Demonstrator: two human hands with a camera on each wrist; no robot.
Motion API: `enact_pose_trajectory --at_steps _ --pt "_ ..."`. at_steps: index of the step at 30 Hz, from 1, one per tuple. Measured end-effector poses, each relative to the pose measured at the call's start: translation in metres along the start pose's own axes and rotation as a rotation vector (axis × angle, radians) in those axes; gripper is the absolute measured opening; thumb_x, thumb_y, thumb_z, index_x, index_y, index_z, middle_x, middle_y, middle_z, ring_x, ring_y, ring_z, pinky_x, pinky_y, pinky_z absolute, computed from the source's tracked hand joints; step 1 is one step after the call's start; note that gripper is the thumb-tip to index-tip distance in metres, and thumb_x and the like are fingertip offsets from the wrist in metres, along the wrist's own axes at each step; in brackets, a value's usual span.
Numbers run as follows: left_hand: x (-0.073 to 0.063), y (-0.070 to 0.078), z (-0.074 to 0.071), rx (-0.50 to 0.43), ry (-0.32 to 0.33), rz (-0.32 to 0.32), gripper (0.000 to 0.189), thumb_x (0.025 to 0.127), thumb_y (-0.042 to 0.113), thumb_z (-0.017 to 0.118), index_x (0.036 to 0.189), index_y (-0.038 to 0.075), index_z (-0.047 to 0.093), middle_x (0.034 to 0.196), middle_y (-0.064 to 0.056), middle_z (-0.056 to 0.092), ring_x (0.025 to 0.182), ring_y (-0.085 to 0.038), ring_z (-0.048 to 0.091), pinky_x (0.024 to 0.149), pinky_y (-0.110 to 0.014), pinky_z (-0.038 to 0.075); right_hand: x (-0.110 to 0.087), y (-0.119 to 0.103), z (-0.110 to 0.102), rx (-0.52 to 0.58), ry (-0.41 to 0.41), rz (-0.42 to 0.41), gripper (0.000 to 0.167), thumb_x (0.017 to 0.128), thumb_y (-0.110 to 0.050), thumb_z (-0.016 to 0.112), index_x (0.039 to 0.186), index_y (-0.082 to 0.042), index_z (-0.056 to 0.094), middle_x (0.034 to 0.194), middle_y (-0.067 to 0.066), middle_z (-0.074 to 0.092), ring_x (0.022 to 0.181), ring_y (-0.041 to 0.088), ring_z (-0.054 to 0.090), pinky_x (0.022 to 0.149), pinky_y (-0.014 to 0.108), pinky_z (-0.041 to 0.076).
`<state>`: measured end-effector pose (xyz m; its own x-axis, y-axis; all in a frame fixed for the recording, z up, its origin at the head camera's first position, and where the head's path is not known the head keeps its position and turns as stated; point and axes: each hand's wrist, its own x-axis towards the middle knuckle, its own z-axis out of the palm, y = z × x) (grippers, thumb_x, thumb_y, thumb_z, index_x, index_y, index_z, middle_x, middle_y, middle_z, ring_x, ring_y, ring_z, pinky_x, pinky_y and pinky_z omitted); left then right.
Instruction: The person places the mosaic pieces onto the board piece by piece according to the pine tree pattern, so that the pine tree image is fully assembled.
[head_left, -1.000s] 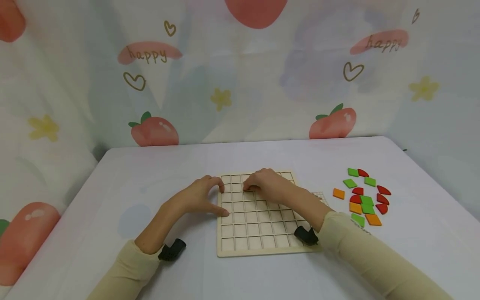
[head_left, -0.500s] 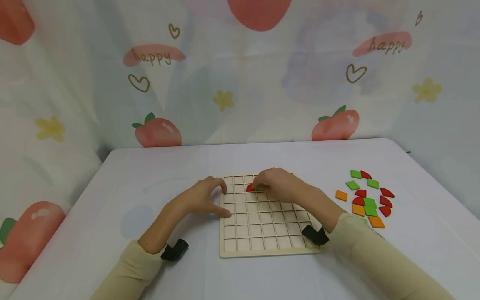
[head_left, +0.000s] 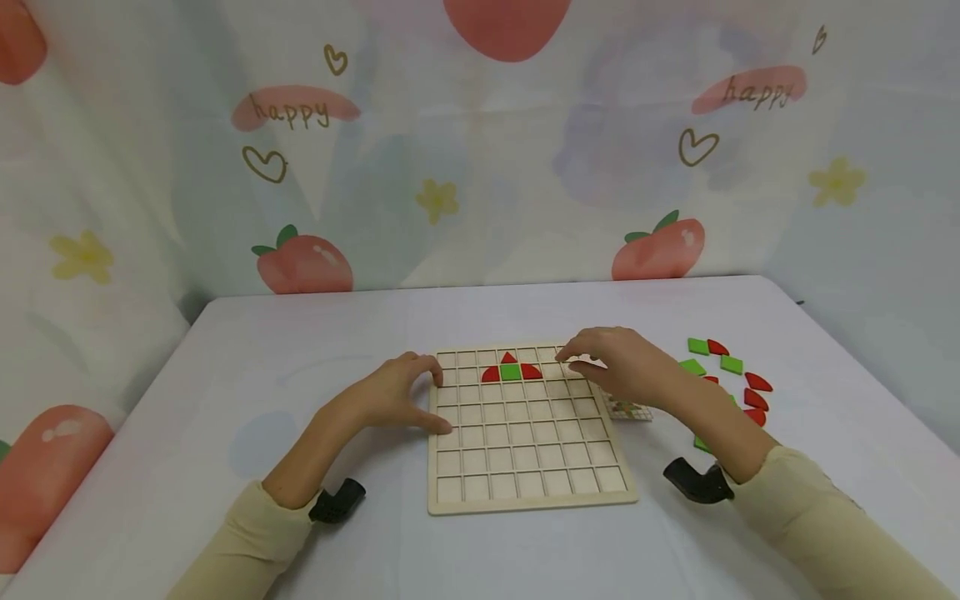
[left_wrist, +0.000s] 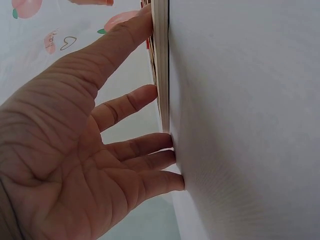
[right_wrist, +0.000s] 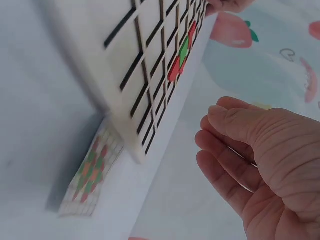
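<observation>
A pale wooden grid board (head_left: 532, 503) lies on the table. Near its far edge, a green square tile (head_left: 510, 372) sits between two curved red tiles, one left (head_left: 491, 374) and one right (head_left: 531, 372), with a small red triangle tile (head_left: 508, 357) just beyond it. My left hand (head_left: 390, 392) rests at the board's left edge, thumb and fingers spread; the left wrist view shows the fingertips (left_wrist: 147, 93) along that edge. My right hand (head_left: 633, 367) hovers over the board's far right corner with nothing in it, its fingers (right_wrist: 220, 175) loosely bent in the right wrist view.
A printed pattern card (right_wrist: 90, 172) lies beside the board's right edge, partly under my right hand in the head view. Loose green (head_left: 731, 364) and red tiles (head_left: 757, 382) are scattered at the right, some hidden by my right forearm. A printed cloth (head_left: 480, 167) hangs behind the table.
My right hand has moved right, off the tiles it was covering, so the red and green group on the board now shows. My left hand has stayed at the board's left edge.
</observation>
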<state>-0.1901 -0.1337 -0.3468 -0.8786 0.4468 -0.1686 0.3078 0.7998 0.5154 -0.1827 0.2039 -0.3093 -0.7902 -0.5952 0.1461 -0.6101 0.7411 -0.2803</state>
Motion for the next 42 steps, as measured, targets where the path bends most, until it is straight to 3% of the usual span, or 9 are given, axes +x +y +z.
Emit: enact_pose_trajectory --at_steps 5,15,22,27,36,42 --pt "0.000 -0.001 0.000 -0.008 -0.006 0.007 0.057 0.075 0.045 0.091 0.116 0.021 0.059 0.143 -0.014 0.051 0.130 -0.031 0.051 0.106 -0.052 0.045 -0.015 0.009 -0.002 -0.002 0.024 0.024 0.023 0.091 0.000 0.073 0.114 -0.007 0.075 0.110 0.005 0.074 0.090 0.020 0.067 0.075 0.038 0.055" --pt "0.001 0.001 0.000 -0.007 -0.007 0.014 0.058 0.075 0.045 0.091 0.117 0.022 0.059 0.140 -0.013 0.052 0.127 -0.030 0.052 0.105 -0.052 0.045 -0.042 0.029 -0.010 0.004 0.116 0.008 0.026 0.087 0.001 0.078 0.112 -0.007 0.075 0.107 0.005 0.075 0.094 0.024 0.070 0.080 0.046 0.058" --pt "0.003 0.000 0.001 -0.005 -0.013 0.001 0.058 0.075 0.047 0.091 0.117 0.023 0.059 0.141 -0.012 0.052 0.127 -0.030 0.051 0.103 -0.052 0.046 -0.058 0.041 -0.011 0.001 0.215 -0.021 0.031 0.083 0.007 0.079 0.110 -0.007 0.075 0.103 0.003 0.076 0.087 0.021 0.070 0.069 0.034 0.059" --pt "0.003 -0.001 0.001 -0.003 -0.015 -0.005 0.058 0.074 0.047 0.091 0.116 0.023 0.059 0.142 -0.012 0.052 0.128 -0.029 0.051 0.104 -0.051 0.045 -0.065 0.046 -0.013 0.042 0.227 0.035 0.031 0.085 0.006 0.078 0.113 -0.007 0.074 0.104 0.006 0.075 0.083 0.021 0.070 0.059 0.023 0.054" --pt "0.000 -0.002 -0.002 0.002 -0.006 -0.026 0.057 0.075 0.046 0.091 0.116 0.023 0.059 0.141 -0.012 0.052 0.128 -0.030 0.051 0.104 -0.053 0.046 -0.069 0.054 -0.019 0.037 0.242 0.125 0.033 0.086 0.004 0.078 0.117 -0.004 0.073 0.111 0.013 0.074 0.087 0.027 0.071 0.063 0.023 0.056" --pt "0.000 -0.002 0.000 -0.006 0.002 0.012 0.058 0.075 0.045 0.091 0.117 0.021 0.059 0.140 -0.014 0.052 0.129 -0.031 0.052 0.105 -0.052 0.045 -0.073 0.061 -0.020 0.040 0.229 0.179 0.029 0.089 0.002 0.076 0.117 -0.003 0.073 0.112 0.016 0.074 0.090 0.032 0.071 0.062 0.023 0.055"
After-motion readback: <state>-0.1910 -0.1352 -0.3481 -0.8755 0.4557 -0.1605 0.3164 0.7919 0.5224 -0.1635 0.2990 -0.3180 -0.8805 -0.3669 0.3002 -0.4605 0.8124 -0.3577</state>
